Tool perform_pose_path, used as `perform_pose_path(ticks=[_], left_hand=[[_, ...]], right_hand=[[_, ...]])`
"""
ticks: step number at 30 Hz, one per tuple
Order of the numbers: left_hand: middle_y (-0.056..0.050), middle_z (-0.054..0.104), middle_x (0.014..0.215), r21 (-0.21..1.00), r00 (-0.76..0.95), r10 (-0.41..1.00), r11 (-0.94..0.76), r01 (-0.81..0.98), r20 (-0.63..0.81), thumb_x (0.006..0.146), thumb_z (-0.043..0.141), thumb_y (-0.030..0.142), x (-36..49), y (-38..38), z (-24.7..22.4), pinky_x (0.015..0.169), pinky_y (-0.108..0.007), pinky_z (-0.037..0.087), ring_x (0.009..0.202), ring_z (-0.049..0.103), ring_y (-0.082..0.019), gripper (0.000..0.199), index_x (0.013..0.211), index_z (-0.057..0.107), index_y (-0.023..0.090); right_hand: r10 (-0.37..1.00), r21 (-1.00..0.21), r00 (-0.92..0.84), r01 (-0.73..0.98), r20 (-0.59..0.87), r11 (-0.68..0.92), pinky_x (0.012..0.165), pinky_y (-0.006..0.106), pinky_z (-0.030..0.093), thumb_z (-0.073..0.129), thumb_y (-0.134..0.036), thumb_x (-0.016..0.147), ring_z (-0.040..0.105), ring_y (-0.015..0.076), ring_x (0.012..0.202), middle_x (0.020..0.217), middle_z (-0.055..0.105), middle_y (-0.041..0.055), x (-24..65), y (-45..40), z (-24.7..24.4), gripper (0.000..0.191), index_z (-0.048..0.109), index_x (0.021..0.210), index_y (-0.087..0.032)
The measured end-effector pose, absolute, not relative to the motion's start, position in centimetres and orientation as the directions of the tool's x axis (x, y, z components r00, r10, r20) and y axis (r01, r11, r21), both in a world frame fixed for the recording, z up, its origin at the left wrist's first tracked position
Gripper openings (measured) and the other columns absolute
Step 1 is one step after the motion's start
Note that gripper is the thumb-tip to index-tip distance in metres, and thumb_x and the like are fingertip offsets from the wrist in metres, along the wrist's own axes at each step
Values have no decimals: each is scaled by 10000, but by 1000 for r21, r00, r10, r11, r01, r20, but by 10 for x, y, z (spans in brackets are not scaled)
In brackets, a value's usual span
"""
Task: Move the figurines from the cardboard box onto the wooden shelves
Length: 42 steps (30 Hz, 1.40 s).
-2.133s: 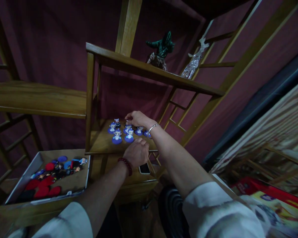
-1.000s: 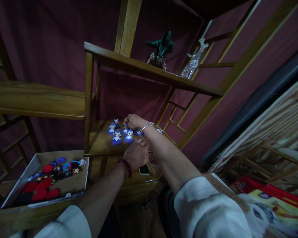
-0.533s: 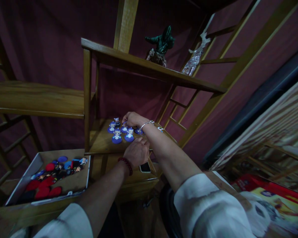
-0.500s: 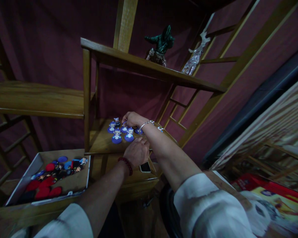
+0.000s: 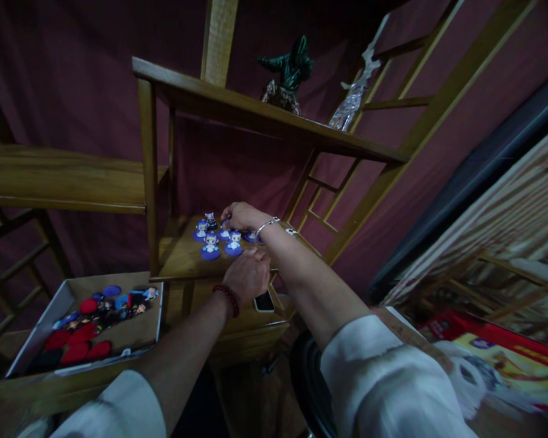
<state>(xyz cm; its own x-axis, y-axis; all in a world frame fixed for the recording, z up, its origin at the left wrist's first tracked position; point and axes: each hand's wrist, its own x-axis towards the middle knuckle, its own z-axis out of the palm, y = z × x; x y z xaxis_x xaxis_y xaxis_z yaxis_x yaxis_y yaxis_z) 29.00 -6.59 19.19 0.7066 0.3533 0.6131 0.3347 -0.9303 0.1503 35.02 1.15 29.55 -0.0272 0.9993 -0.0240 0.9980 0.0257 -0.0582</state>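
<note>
Small white-and-purple figurines on round purple bases stand on the low wooden shelf (image 5: 171, 258); two are in front, a left figurine (image 5: 210, 246) and a right figurine (image 5: 234, 243). Behind them, my right hand (image 5: 243, 216) reaches in from the right, its fingers closed around the top of another figurine (image 5: 224, 232), whose base rests on or just over the shelf. My left hand (image 5: 248, 274) is at the shelf's front edge, under my right forearm. Its fingers are curled, and whatever they may hold is hidden. A darker figurine (image 5: 210, 220) stands at the back.
At the lower left, an open cardboard box (image 5: 141, 331) holds several figurines and red, blue and black bases. A phone (image 5: 263, 302) lies below the shelf. Overhead, a shelf board (image 5: 256, 115) carries a green statue (image 5: 290, 73) and a clear glass-like ornament (image 5: 352, 103).
The view has shifted slightly, so the scene sits a little further left and up. Both hands keep nearly the same places, my right fingers still at the same figurine.
</note>
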Motion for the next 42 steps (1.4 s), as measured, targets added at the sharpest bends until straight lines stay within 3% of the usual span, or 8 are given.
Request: perform_pose_path(ticks=[7, 11, 15, 23, 42], left_hand=[[-89, 567, 831, 141, 724, 357, -929, 342, 591, 829, 378, 176, 290, -67, 192, 831, -357, 414, 865, 507, -198, 170, 792, 540, 142], [-83, 572, 822, 133, 713, 361, -925, 356, 601, 825, 375, 158, 292, -66, 191, 850, -346, 408, 856, 515, -189, 173, 805, 545, 136], [-87, 582, 840, 128, 705, 348, -929, 346, 618, 812, 381, 143, 294, -64, 186, 846, -361, 412, 869, 522, -195, 172, 817, 553, 134], [-76, 596, 817, 142, 712, 360, -927, 348, 603, 805, 374, 139, 294, -64, 189, 836, -370, 417, 839, 532, -192, 180, 796, 554, 143], [-91, 573, 872, 125, 695, 332, -935, 331, 638, 806, 374, 135, 295, -63, 184, 852, -370, 406, 882, 510, -194, 174, 847, 542, 131]], right_hand=[[996, 2, 30, 1000, 85, -30, 776, 181, 420, 658, -252, 680, 586, 147, 959, 1031, 650, 19, 377, -5, 315, 345, 628, 1024, -242], [996, 135, 83, 987, 38, -87, 777, 211, 431, 679, -243, 651, 573, 188, 1002, 1074, 634, 49, 392, -14, 313, 412, 618, 1058, -236], [996, 186, 85, 979, -12, -81, 763, 223, 439, 671, -216, 643, 580, 206, 996, 1082, 631, 76, 399, -18, 304, 433, 614, 1072, -218], [999, 203, 39, 979, -25, -33, 742, 219, 443, 602, -138, 680, 586, 206, 992, 1078, 636, 87, 403, -15, 290, 386, 631, 1056, -222], [1000, 180, 17, 984, -16, -14, 747, 247, 450, 588, -162, 699, 585, 233, 993, 1078, 635, 96, 387, -8, 289, 373, 625, 1062, -236]])
